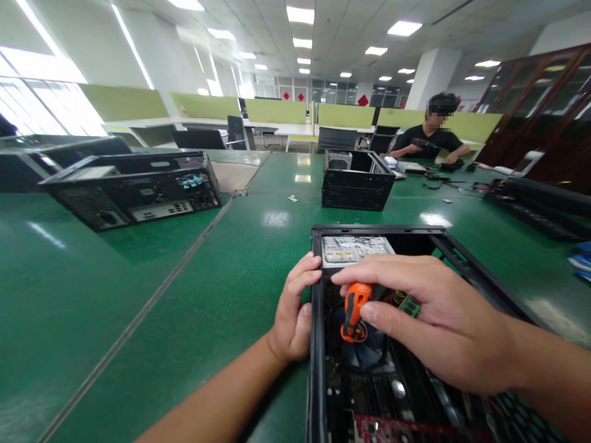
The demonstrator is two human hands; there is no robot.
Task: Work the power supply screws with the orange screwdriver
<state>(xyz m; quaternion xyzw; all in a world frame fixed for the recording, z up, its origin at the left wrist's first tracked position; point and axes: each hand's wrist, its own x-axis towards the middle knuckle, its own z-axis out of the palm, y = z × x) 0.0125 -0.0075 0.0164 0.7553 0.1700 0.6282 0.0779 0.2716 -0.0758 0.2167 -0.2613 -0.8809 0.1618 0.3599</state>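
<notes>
An open black computer case (316, 369) lies in front of me with its insides showing. My left hand (298, 314) grips the case's left edge, its fingertips resting on the rim. In my right hand (438, 320), thumb and fingers hold a stubby orange-and-black screwdriver (354, 311) above the inside of the case. The handle stands nearly upright over the round fan (364, 357); its tip is hidden. A silver power supply box (357, 247) sits at the far end. Beside my right fingers a green memory stick (409, 306) partly shows, and a red circuit board (392, 429) lies near the bottom.
Another open case (355, 187) stands farther back on the green table (207, 320); one more (157, 197) lies at left. A co-worker (431, 135) sits at the back right, holding a power drill. Cables (447, 179) and dark panels (545, 206) lie on the right.
</notes>
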